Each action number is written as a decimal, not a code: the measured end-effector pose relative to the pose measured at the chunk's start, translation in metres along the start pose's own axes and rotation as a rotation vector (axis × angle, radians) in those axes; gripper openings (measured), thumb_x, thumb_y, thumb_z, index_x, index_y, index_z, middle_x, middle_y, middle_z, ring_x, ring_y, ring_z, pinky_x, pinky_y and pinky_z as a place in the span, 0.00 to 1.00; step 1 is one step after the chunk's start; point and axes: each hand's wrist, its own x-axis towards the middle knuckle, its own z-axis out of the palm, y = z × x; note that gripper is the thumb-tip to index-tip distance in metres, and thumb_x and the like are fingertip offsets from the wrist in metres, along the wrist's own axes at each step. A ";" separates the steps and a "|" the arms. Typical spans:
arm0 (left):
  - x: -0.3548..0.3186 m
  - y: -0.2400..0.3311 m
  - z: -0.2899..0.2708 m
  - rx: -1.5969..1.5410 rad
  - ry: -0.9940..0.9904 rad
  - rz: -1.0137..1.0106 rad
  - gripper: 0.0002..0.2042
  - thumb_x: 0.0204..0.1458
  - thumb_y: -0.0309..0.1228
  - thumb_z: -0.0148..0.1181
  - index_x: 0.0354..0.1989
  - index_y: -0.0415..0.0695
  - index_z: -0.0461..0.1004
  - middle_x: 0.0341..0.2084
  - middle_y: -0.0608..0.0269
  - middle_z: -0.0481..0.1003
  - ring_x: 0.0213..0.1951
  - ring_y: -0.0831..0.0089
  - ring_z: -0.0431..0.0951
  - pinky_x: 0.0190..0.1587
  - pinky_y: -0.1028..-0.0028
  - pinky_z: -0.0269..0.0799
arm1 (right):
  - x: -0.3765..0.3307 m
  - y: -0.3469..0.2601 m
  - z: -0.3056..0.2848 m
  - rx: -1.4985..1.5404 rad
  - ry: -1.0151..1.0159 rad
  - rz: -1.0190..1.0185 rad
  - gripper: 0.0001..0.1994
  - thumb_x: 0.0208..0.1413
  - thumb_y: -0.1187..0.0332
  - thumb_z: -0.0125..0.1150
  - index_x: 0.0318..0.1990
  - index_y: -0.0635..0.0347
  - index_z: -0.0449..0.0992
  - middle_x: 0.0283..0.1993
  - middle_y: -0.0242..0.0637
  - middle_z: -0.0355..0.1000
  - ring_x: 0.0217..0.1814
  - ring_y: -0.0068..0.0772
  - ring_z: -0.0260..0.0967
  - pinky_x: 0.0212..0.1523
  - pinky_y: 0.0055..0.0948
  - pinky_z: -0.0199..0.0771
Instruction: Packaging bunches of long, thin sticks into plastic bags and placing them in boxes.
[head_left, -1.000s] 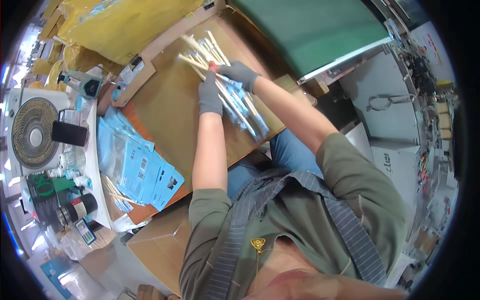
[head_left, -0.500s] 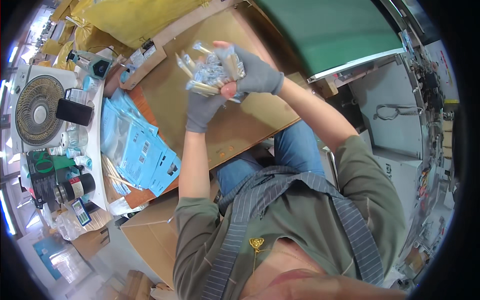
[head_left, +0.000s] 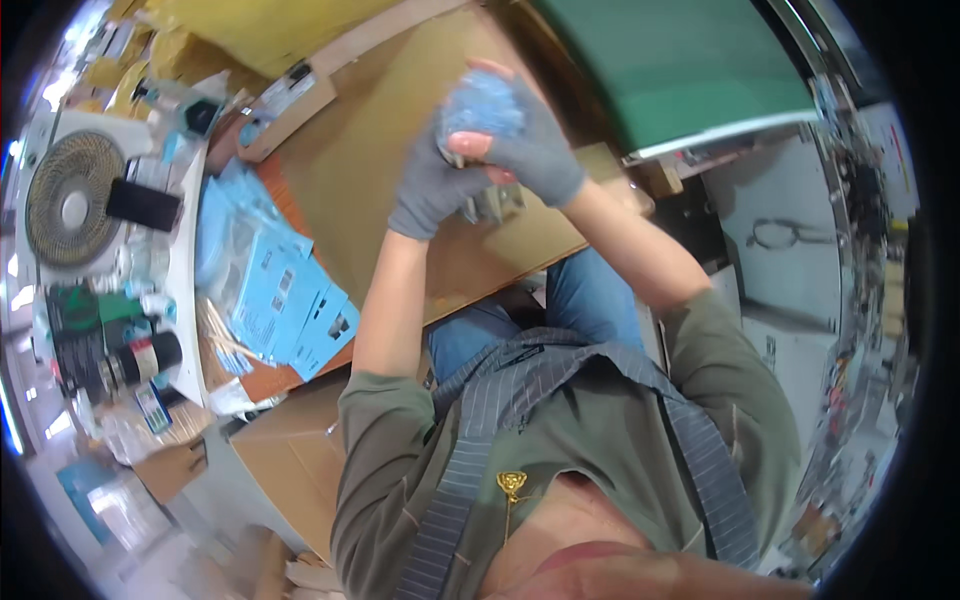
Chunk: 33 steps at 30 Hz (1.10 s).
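Observation:
Between my two hands, above the brown cardboard surface (head_left: 350,150), is a bundle of plastic-wrapped sticks (head_left: 485,105). Its top looks bluish and is smeared by motion; some of the lower part shows under my palms. My left hand (head_left: 440,185), in a grey glove with bare fingertips, is wrapped round the near left side. From the right, my right hand (head_left: 540,150), gloved alike, closes round the other side. The exact kind of stick cannot be made out.
Blue flat packets (head_left: 285,290) lie fanned out at the left, with loose pale sticks (head_left: 220,335) beside them. Farther left are a round fan (head_left: 75,210), a black phone (head_left: 145,205) and a dark cylinder (head_left: 150,360). A green panel (head_left: 690,80) rises at the far right.
The bundle has moved right and slightly up. Its sticks, splayed toward the left before, are now gathered more tightly and turned, with both hands wrapped closer round them.

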 end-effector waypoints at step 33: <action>-0.336 -0.092 -0.270 0.967 0.632 -0.546 0.22 0.56 0.43 0.46 0.34 0.29 0.72 0.26 0.43 0.73 0.29 0.56 0.71 0.35 0.60 0.65 | -0.109 0.031 0.074 0.436 -0.412 0.540 0.11 0.43 0.68 0.64 0.31 0.68 0.76 0.30 0.40 0.75 0.33 0.28 0.73 0.37 0.26 0.72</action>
